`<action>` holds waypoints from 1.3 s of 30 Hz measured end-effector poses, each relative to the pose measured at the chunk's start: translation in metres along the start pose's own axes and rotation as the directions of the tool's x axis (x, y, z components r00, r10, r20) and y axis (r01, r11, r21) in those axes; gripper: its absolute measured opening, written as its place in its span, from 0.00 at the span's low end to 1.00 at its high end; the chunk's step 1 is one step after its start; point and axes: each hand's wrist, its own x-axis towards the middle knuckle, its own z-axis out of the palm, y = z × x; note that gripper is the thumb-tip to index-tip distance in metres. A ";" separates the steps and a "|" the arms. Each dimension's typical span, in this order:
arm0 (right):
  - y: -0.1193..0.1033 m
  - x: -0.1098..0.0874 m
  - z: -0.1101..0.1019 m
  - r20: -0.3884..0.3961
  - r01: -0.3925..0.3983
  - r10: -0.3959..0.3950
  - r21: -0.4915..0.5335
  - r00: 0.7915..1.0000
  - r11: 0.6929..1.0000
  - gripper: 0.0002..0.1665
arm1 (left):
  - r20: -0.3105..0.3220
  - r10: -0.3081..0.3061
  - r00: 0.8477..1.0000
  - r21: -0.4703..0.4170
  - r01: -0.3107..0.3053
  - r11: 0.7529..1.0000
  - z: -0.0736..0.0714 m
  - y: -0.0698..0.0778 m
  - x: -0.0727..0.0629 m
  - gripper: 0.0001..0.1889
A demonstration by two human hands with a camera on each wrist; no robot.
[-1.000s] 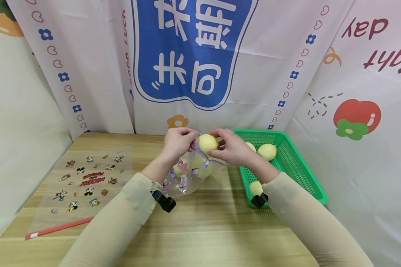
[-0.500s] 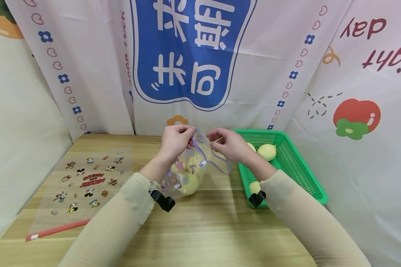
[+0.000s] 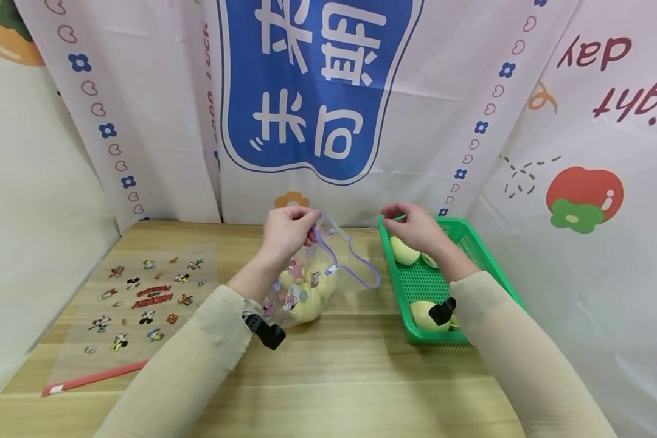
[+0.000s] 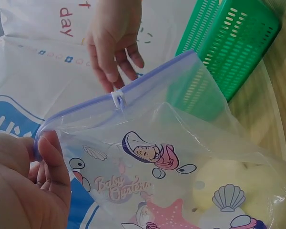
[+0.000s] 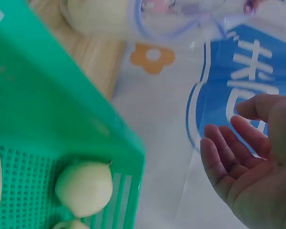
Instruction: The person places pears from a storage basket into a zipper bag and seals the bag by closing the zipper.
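Note:
My left hand [image 3: 291, 234] pinches the purple zip edge of a clear plastic zip bag [image 4: 128, 181] printed with cartoon figures. The bag's mouth gapes toward the basket, and several pale yellow pears [image 3: 312, 289] show through its lower part on the table. In the left wrist view a white slider [image 4: 118, 99] sits on the zip strip. My right hand [image 3: 416, 226] hovers over the far left edge of a green basket [image 3: 407, 331], with loosely bent fingers and nothing in them. A pear [image 5: 85, 189] with a short stem lies inside the basket; others lie near it.
A flat clear bag [image 3: 142, 304] with cartoon prints and a red zip strip [image 3: 95, 378] lies on the left of the wooden table [image 3: 328, 389]. Printed white cloth [image 3: 438, 121] hangs behind the table and at both sides.
A pear in my right hand has gone into the zip bag. The right hand has then moved right, away from the bag's mouth to over the basket. My left hand keeps its pinch.

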 end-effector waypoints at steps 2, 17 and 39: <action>0.012 0.003 -0.008 -0.010 -0.030 0.030 -0.018 0.999 0.999 0.23 | 0.003 -0.001 1.000 0.004 0.001 1.000 0.000 0.000 0.000 0.13; 0.101 0.020 -0.044 -0.054 -0.185 0.179 -0.148 0.982 0.971 0.31 | 0.029 -0.022 0.999 -0.011 0.022 1.000 -0.004 -0.001 0.002 0.13; 0.138 -0.004 -0.033 0.210 -0.313 0.400 -0.351 0.892 0.882 0.35 | 0.031 -0.027 0.999 -0.014 0.027 1.000 -0.006 -0.009 -0.002 0.15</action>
